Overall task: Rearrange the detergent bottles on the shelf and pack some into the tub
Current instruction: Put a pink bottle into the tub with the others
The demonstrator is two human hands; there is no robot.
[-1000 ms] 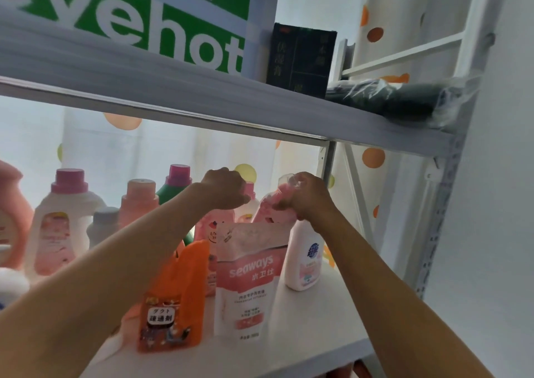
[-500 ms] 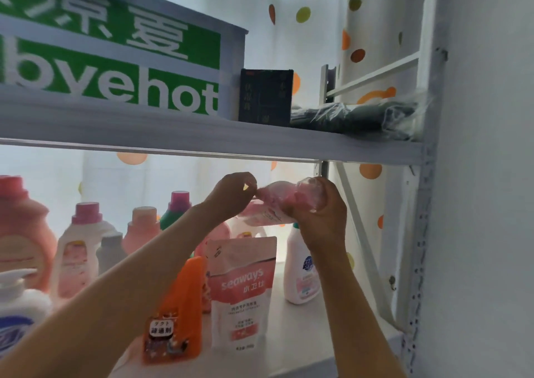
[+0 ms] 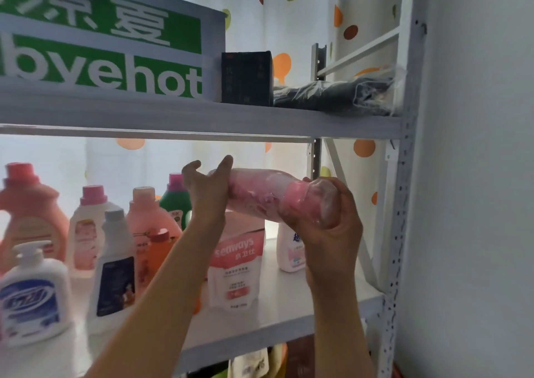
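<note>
A clear pink bottle (image 3: 260, 194) lies on its side in the air above the white shelf (image 3: 289, 314). My right hand (image 3: 326, 218) grips its cap end. My left hand (image 3: 206, 186) touches the other end with fingers spread and straight. Below them stand a pink "seaways" refill pouch (image 3: 235, 267) and a small white bottle (image 3: 290, 250). Several detergent bottles line the shelf at left, among them a white pump bottle (image 3: 31, 291), a white bottle with a dark label (image 3: 114, 270), an orange jug (image 3: 27, 212) and a green bottle (image 3: 173, 201).
The upper shelf (image 3: 202, 117) hangs just above my hands, carrying a green and white box (image 3: 101, 45), a black box (image 3: 247, 78) and a wrapped dark bundle (image 3: 338, 95). A perforated steel post (image 3: 401, 233) and a grey wall (image 3: 476, 175) stand at right.
The pink bottle has been lifted from behind the pouch, tipped onto its side and drawn toward me. My left hand's fingers have opened against its end.
</note>
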